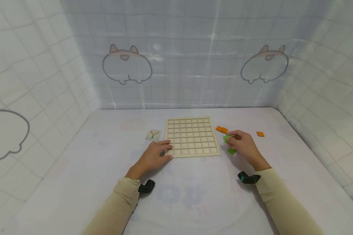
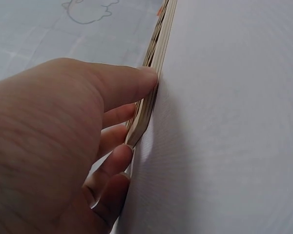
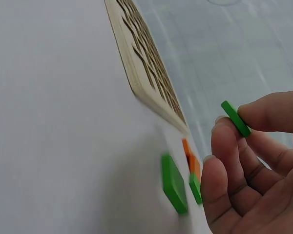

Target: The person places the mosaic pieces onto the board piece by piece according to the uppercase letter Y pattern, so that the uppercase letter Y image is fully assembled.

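A square wooden grid board with rows of shallow square cells lies in the middle of the table. My left hand holds its near left corner, thumb on the front edge and fingers along the left side. Beyond the board's right side, my right hand pinches a thin green square tile between thumb and fingertips, above the table. Under that hand lie a green tile and, farther back, another green tile close to orange tiles.
A small card printed with a coloured grid pattern lies left of the board. One orange tile sits apart on the right. White fabric walls with grid lines and animal drawings enclose the table at the back and sides.
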Demonstrator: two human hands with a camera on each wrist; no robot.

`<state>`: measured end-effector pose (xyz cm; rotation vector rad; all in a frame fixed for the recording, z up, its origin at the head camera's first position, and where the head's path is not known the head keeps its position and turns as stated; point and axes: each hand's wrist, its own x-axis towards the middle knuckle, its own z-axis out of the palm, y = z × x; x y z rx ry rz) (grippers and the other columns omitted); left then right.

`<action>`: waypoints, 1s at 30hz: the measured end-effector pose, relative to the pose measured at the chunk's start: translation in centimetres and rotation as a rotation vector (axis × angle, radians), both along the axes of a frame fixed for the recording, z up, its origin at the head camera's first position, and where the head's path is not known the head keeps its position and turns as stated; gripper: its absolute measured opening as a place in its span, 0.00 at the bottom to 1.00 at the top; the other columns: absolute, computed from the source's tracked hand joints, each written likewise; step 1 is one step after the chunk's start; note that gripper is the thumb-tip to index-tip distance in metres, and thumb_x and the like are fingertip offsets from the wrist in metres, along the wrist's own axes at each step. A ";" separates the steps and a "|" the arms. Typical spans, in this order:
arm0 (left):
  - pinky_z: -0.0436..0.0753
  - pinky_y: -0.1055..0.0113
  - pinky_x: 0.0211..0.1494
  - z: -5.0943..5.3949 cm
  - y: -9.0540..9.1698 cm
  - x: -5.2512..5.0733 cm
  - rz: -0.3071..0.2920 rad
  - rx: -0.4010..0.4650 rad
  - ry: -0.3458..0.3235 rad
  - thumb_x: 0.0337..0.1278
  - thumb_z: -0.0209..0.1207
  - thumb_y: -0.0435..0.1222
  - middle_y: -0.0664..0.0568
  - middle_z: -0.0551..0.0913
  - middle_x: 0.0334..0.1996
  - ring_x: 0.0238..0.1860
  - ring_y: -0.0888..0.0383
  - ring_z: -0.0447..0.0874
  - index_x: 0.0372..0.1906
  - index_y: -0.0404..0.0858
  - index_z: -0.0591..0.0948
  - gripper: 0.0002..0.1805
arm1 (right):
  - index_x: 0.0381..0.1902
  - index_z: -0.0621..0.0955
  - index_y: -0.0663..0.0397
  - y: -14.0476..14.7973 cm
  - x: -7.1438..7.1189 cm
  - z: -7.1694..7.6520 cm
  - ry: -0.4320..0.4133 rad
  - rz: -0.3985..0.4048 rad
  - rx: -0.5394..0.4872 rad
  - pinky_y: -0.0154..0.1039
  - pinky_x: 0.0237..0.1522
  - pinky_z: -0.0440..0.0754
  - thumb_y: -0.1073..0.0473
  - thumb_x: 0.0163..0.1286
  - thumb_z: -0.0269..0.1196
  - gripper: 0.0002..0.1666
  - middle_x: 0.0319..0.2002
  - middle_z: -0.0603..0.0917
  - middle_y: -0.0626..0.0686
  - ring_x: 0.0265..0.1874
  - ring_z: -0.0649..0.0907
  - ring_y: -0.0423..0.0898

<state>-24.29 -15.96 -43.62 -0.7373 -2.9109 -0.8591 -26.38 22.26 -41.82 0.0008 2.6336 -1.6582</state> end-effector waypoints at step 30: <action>0.51 0.44 0.76 -0.6 -0.5 -0.3 -0.016 0.049 0.011 0.64 0.65 0.44 0.48 0.70 0.71 0.73 0.46 0.63 0.63 0.39 0.81 0.25 | 0.55 0.80 0.60 -5.7 -0.5 -0.1 0.008 0.166 -0.061 0.38 0.35 0.80 0.59 0.72 0.61 0.17 0.39 0.86 0.60 0.32 0.83 0.51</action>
